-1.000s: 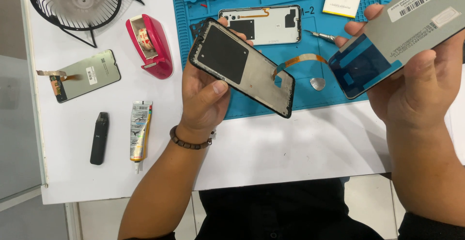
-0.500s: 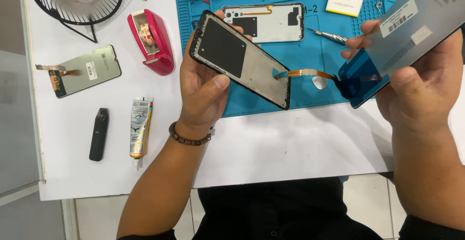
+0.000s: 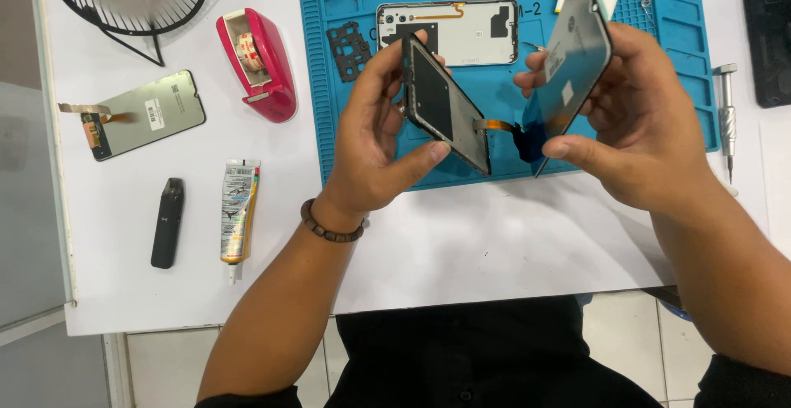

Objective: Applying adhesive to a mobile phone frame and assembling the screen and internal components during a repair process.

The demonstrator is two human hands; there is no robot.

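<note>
On the white table (image 3: pixel 494 243), left of the blue mat (image 3: pixel 346 119), lie a spare screen (image 3: pixel 147 113) and a glue tube (image 3: pixel 237 210). The left hand (image 3: pixel 375 140) clamps the phone frame (image 3: pixel 445 107) on edge over the mat. An orange flex cable (image 3: pixel 493 124) joins it to the display panel (image 3: pixel 574 49), pinched in the right hand (image 3: pixel 638 115). The step looks like folding the panel onto the frame; closing them calls for keeping the cable slack.
</note>
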